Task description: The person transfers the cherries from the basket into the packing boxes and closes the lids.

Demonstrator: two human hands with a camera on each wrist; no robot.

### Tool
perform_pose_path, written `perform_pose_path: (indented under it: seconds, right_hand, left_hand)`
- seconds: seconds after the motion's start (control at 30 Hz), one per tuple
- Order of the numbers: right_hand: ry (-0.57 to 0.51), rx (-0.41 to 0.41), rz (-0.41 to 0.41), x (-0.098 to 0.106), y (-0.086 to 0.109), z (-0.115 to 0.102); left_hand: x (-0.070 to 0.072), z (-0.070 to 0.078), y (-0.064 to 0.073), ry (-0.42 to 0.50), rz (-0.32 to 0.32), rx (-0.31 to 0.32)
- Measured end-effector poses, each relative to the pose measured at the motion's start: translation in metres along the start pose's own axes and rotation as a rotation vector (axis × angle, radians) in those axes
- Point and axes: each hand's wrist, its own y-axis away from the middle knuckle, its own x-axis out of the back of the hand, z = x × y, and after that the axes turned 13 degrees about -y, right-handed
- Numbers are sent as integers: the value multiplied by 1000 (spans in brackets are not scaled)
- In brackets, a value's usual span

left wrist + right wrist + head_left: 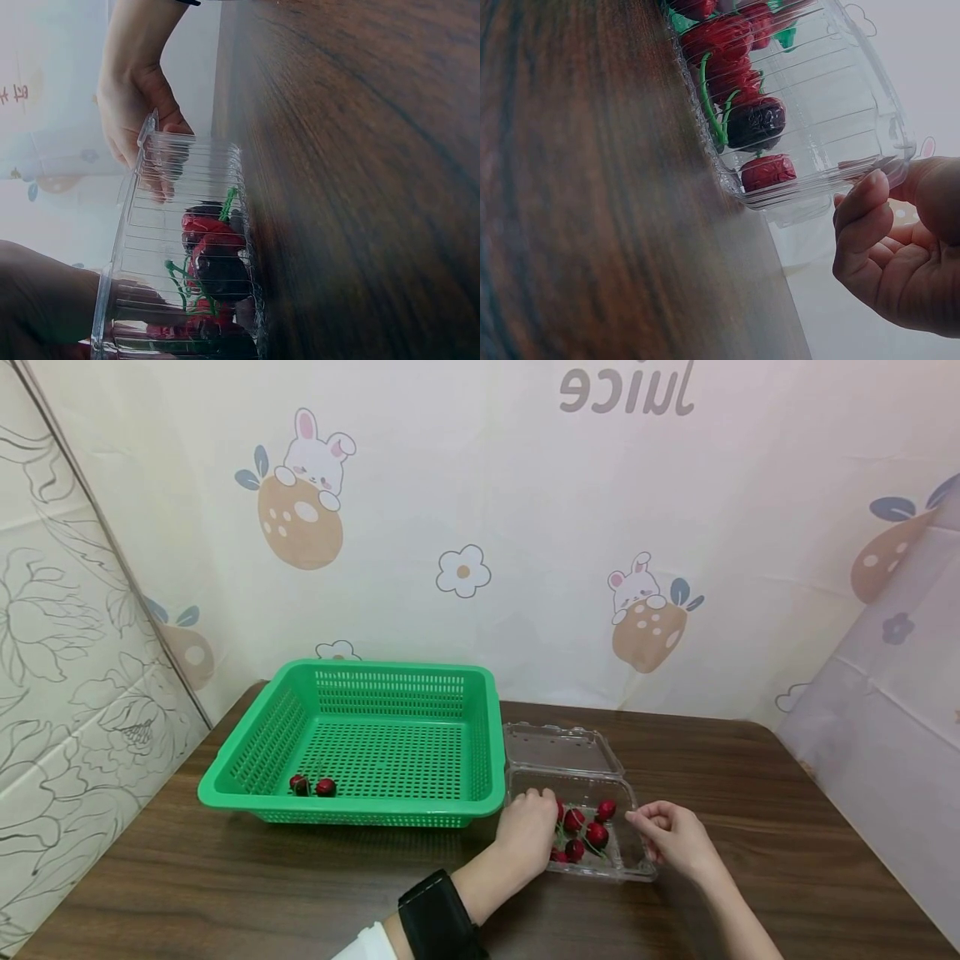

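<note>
A clear plastic clamshell box (pixel 630 860) lies with its lid (pixel 562 749) folded back behind it. Several dark red cherries (pixel 597 835) with green stems sit inside. My left hand (pixel 528 831) reaches over the box's left side, fingers bent down among the cherries (pixel 217 262); I cannot tell whether they grip one. At the opposite side, my right hand (pixel 675 837) pinches the box's right rim between thumb and fingers, as the right wrist view shows, with the fingers (pixel 862 217) against the clear wall. One cherry (pixel 769 172) lies close to that wall.
Left of the box stands a green perforated basket (pixel 352 812), its right side close to the box. Two cherries (pixel 325 787) lie in its front left part. Behind the brown wooden table (pixel 750 827) hangs a printed curtain (pixel 525 527).
</note>
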Motion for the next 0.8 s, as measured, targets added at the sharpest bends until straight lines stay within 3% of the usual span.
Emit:
perform_pose_path:
  seconds: [0.27,0.57,0.8]
  right_hand:
    - [3,19,-3,-1,1,1]
    - [8,9,3,0,1,1]
    - [12,8,7,0,1,0]
  left_hand:
    - [0,4,-2,-76,-53,-4]
    - [0,5,-4,-98,-40,-7]
    - [4,5,-3,-62,-28,-5]
